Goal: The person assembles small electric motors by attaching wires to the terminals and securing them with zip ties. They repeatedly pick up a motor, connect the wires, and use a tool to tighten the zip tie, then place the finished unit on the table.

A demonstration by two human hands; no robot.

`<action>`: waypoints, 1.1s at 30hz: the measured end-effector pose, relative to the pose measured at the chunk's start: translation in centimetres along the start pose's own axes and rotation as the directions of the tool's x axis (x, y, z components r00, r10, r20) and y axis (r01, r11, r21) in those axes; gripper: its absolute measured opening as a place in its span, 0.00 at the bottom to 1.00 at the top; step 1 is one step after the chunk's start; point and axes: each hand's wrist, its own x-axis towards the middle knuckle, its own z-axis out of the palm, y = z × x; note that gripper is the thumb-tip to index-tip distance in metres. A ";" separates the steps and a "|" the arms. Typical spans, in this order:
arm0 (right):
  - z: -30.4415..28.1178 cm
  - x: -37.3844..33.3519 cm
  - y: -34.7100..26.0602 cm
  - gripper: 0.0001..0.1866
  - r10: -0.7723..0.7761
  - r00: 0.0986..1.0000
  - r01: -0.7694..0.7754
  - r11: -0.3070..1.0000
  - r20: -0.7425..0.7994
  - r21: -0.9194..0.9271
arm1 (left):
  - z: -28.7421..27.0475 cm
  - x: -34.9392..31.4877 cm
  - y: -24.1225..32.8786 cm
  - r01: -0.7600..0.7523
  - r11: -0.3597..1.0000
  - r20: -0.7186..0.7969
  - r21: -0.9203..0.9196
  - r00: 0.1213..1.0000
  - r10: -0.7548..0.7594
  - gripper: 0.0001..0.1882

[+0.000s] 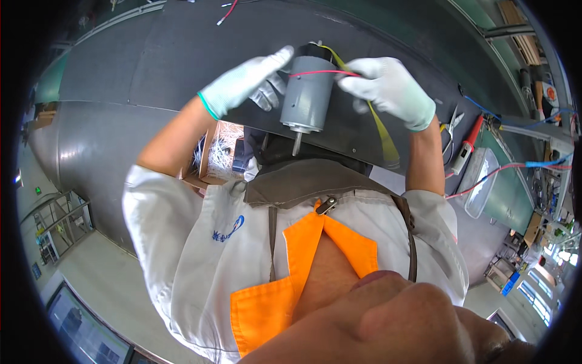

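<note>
A grey cylindrical motor (307,94) with a black end cap (312,51) lies on the dark worktop in front of me, its metal shaft (297,143) pointing toward me. Across its body runs a thin red wire (315,73). My left hand (257,82), in a white glove, is beside the motor's left side with fingers apart and nothing visible in it. On the other side my gloved right hand (388,85) pinches the red wire's end between thumb and fingers. A flat yellow strip (382,133) passes from the black cap behind that hand toward the table's near edge.
Scissors (450,130) and a red-and-white tool (470,145) with a red cord lie to the right, near a clear plastic tray (482,182). A box of pale shredded strips (223,145) stands below the near edge. A loose red lead (227,13) lies at the far side.
</note>
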 end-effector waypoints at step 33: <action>-15.9 -30.2 30.2 0.15 0.103 -0.008 -0.841 0.537 -0.995 0.062 | 1.6 4.1 1.9 -0.114 0.916 -0.045 0.385 0.989 0.141 0.28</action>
